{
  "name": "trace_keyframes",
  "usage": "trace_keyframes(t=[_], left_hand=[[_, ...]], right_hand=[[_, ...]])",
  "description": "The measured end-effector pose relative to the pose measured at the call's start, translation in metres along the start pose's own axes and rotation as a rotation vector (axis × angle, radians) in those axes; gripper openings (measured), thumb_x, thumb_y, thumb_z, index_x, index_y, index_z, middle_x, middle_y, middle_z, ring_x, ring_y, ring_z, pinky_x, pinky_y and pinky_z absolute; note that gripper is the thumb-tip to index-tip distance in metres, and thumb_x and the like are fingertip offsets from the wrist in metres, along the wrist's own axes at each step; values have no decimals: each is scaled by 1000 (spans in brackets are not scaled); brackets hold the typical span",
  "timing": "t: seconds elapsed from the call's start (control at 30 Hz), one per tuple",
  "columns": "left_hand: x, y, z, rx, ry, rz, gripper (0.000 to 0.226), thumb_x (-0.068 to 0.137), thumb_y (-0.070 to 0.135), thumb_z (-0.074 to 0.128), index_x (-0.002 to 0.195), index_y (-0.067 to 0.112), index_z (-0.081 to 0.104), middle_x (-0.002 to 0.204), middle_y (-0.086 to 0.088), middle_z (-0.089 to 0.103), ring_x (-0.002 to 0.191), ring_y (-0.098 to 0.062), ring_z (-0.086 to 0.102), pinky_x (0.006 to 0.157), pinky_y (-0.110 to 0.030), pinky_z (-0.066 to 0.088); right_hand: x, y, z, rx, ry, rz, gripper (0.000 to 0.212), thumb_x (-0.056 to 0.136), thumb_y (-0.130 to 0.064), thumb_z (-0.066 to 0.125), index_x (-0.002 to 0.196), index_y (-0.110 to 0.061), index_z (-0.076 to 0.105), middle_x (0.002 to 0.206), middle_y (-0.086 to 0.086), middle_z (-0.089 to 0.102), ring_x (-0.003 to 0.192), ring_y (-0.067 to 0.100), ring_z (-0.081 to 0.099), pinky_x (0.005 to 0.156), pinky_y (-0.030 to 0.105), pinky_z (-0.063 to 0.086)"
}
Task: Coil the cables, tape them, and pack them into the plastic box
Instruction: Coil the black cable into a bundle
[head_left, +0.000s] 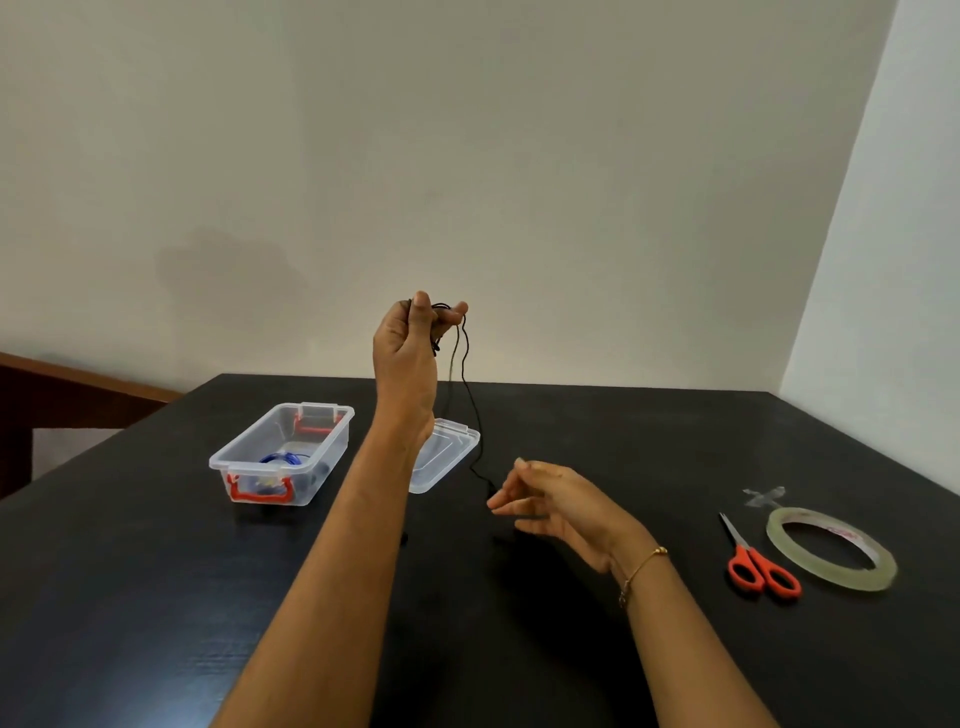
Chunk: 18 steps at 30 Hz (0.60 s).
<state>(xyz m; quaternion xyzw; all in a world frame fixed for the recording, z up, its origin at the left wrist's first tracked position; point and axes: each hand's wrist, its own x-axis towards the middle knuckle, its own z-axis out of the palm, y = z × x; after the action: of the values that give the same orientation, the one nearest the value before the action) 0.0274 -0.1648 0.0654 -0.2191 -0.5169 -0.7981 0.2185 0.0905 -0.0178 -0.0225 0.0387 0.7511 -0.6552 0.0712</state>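
left hand (415, 338) raised above the table (156, 571), pinching small loops of black cable (470, 395), tail hanging down toward open, relaxed right hand (545, 501), plastic box (283, 457) nearby on left; risk of loops slipping loose if tail tugged too hard.

— Where's the box (283, 454)?
— On the tabletop (156, 571), far left, a coil (284, 460) in it. The lid (441, 460) lies just to its right.
— And the cable (467, 395)?
— It hangs from the raised left hand (410, 343) to the tabletop, by the right hand (550, 499) (lower, nearer).
— The tools?
— Far right: scissors (759, 564), with the tape (831, 548) to their right.
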Motion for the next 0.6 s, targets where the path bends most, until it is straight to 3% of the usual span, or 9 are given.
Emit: trace_keyframes(t=[0.07,0.2,0.33,0.4,0.5,0.6], left_hand=[[-1,0,-1,3,-23,-21,26,99,23,37,81,14,54,72,4,68,78,-5,69,79,-12,50],[-2,0,1,35,-117,-42,29,99,24,37,79,14,56,65,8,71,78,-10,70,92,-24,48],[-4,7,4,43,-192,-10,30,99,23,36,79,13,55,65,7,72,78,-10,71,95,-28,46],[-5,10,6,30,-196,-6,30,99,24,35,80,11,55,67,5,72,78,-11,71,99,-32,45],[-5,15,8,-1,-185,-13,31,99,24,35,79,10,56,67,4,71,76,-12,71,101,-33,43],[-7,20,7,-39,-213,-38,33,99,23,34,75,13,55,58,7,68,70,-12,71,90,-24,48]], right_hand=[[-1,1,-2,38,-24,-7,22,96,-30,43,99,-14,59,99,7,69,98,21,64,96,41,48],[1,0,4,78,10,-72,18,93,-26,50,103,-14,58,103,8,67,97,21,66,88,34,52],[2,-7,18,15,197,-237,16,89,-26,57,103,-19,56,108,3,64,105,18,61,87,28,51],[3,-8,23,-63,313,-318,24,89,-25,58,112,-19,53,116,0,59,114,18,55,85,22,48],[7,-4,24,-128,393,-372,49,89,-25,58,134,-20,39,145,1,39,134,19,37,104,32,37],[8,-3,23,-118,424,-393,63,86,-35,61,140,-26,30,152,0,26,140,18,24,109,36,28]])
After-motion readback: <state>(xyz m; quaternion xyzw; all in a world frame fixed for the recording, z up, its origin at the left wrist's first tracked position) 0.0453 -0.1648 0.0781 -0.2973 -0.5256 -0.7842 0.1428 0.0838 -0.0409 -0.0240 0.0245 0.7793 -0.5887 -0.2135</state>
